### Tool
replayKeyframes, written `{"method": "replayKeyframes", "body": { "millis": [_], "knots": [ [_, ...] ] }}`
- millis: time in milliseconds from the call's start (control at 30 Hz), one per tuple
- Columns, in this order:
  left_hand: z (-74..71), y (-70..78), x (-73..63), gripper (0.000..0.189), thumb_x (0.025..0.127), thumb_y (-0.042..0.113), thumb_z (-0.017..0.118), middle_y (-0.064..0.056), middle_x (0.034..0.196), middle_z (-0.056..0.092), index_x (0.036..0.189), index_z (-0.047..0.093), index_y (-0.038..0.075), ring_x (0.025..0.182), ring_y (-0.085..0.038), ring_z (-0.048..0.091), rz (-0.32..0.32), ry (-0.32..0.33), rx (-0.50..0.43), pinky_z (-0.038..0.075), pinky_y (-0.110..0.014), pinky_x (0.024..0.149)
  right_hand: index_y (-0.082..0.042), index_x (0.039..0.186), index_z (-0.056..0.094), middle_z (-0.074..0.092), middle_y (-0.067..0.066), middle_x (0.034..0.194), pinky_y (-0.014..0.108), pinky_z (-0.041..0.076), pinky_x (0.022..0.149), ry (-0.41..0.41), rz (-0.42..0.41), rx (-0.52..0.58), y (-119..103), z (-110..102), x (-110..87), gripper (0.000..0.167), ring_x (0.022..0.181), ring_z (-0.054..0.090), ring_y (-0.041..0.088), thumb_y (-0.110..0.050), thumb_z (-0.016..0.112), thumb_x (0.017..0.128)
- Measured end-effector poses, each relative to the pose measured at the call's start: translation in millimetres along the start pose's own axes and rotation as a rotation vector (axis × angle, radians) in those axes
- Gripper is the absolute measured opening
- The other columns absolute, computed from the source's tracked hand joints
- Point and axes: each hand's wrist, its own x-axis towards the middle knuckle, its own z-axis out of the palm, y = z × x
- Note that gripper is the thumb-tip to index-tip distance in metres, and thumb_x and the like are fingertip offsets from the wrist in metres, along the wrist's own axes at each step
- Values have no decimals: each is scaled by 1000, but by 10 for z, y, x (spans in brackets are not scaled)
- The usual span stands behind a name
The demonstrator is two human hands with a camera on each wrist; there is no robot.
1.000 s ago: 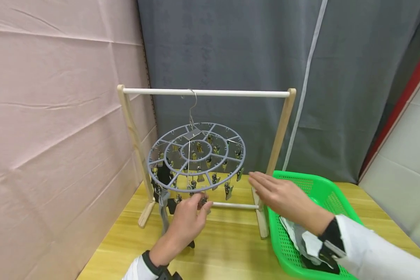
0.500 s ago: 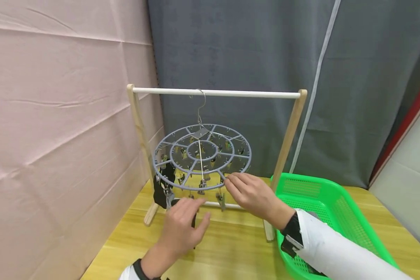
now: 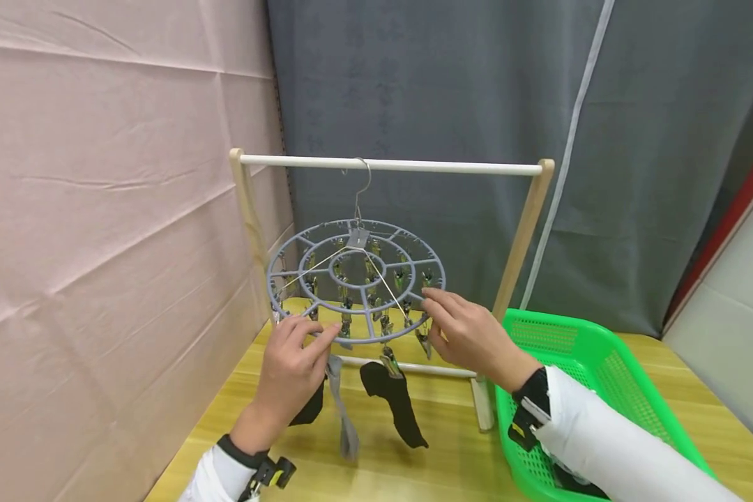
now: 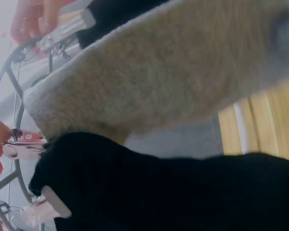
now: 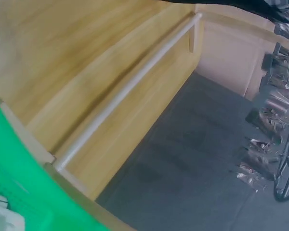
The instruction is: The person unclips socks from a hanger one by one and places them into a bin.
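Note:
A round grey clip hanger (image 3: 369, 340) with metal clips hangs by its hook from a white rail. My left hand (image 3: 288, 373) holds the front left of its rim, fingertips beside a metal clip (image 4: 26, 144) in the left wrist view. The right hand (image 3: 477, 338) grips the rim at the right, with fingers bent over it. A black sock (image 3: 398, 401) dangles at the front from a clip. Left of it hang a grey sock (image 3: 344, 411) and another black sock (image 3: 310, 408), partly hidden by my left hand. Both socks fill much of the left wrist view.
A wooden stand (image 3: 523, 237) carries the rail (image 3: 439, 166). On the table (image 3: 376, 481), right of the stand, sits a green basket (image 3: 634, 390) with some cloth items, partly under my right forearm. A pink wall cloth (image 3: 132, 209) flanks the left side.
The hanger has turned, bringing the socks from the left round to the front. My left hand has moved up to the rim; the right hand has come left from above the basket onto it.

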Motion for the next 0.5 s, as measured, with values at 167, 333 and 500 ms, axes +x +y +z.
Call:
{"method": "replayKeyframes", "body": {
  "millis": [167, 333, 500],
  "knots": [
    [3, 66, 41, 23, 85, 4, 61, -8, 79, 62, 102, 76, 9, 79, -27, 57, -1, -4, -18, 50, -40, 75, -2, 115, 66, 68, 14, 122, 33, 58, 86, 63, -188, -19, -182, 7, 191, 29, 112, 67, 25, -17, 54, 93],
    [4, 122, 79, 22, 87, 6, 59, -9, 79, 61, 101, 76, 8, 78, -27, 56, -5, 3, -17, 49, -40, 73, -5, 117, 68, 72, 7, 116, 27, 57, 87, 75, -348, -134, -374, 51, 364, 28, 108, 69, 18, -10, 45, 103],
    [28, 278, 89, 28, 94, 10, 48, -14, 90, 62, 102, 74, 3, 84, -29, 56, 24, 97, -70, 49, -39, 77, -4, 106, 72, 76, 7, 102, 26, 60, 71, 101, -314, -85, -425, 81, 412, 38, 96, 73, 18, -2, 34, 104]
  ]
}}
